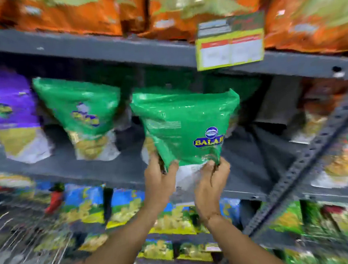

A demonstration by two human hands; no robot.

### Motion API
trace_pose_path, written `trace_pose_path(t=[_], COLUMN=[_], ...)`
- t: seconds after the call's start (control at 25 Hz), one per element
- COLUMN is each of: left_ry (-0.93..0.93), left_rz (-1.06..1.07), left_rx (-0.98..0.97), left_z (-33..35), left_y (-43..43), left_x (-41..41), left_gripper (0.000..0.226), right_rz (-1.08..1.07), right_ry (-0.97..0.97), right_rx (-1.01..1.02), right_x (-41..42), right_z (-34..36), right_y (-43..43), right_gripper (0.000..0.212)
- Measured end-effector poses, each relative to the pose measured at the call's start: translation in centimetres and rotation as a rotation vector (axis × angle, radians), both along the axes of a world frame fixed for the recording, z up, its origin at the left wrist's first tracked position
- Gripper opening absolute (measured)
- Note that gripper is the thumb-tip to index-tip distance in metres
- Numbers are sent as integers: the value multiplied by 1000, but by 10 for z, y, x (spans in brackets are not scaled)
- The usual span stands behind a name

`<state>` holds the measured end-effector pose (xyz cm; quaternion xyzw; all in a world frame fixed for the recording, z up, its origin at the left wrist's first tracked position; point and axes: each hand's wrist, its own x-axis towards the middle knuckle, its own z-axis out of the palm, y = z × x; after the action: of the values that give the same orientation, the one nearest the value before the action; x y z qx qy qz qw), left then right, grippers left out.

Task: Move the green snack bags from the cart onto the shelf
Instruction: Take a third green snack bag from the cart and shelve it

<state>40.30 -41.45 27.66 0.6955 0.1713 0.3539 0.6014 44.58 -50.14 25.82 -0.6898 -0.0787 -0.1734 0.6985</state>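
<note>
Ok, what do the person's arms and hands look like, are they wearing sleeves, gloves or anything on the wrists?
Both forearms are bare, with no sleeves in view. The left hand and right hand are bare too: no gloves, and no rings that can be made out on the fingers. A thin reddish thread or band seems to circle the right wrist; the blur hides finer detail.

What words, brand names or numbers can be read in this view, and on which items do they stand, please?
"BALAJ", with the last letter cut off by a fold: blue and yellow logo on the held green bag, gripped by the left hand and right hand.
Small print and round emblem on that bag: too small to read.
Green bag on the shelf: logo blurred.
Yellow price tag: blurred, unreadable.
Other packs: unreadable.
</note>
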Motion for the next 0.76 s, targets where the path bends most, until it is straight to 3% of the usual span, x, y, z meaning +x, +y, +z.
trace_pose_path(t=[0.12, 0.24, 0.32, 0.4, 0.48, 0.52, 0.56, 0.64, 0.76], left_ry=[107, 254, 347, 360, 258, 232, 234, 269, 269], left_rz=[-155, -191, -228, -236, -194, -169, -167, -197, -79], left_rx=[54, 210, 224, 66, -221, -308, -358, -272, -91], left_z=[15, 12, 4, 7, 13, 11, 8, -9, -18], left_y=[-38, -48, -53, -61, -66, -65, -63, -54, -43], left_x=[61, 110, 129, 136, 144, 149, 150, 152, 153], left_gripper=[27, 37, 31, 25, 41, 49, 55, 61, 43], right_rz=[-222, -244, -274, -346, -402, -369, -267, -45, -66], right_ry=[7, 126, 221, 435, 798, 861, 827, 727, 661], right_rx=[-135, -149, -113, -57, 77, 128, 201, 352, 397], right_x=[59, 108, 124, 128, 129, 132, 141, 163, 175], right_z=[14, 23, 17, 12, 19, 23, 20, 9, 1], right_y=[-46, -68, -72, -68, -56, -53, -51, -55, -77], right_gripper=[39, 19, 21, 40, 52, 52, 47, 38, 27])
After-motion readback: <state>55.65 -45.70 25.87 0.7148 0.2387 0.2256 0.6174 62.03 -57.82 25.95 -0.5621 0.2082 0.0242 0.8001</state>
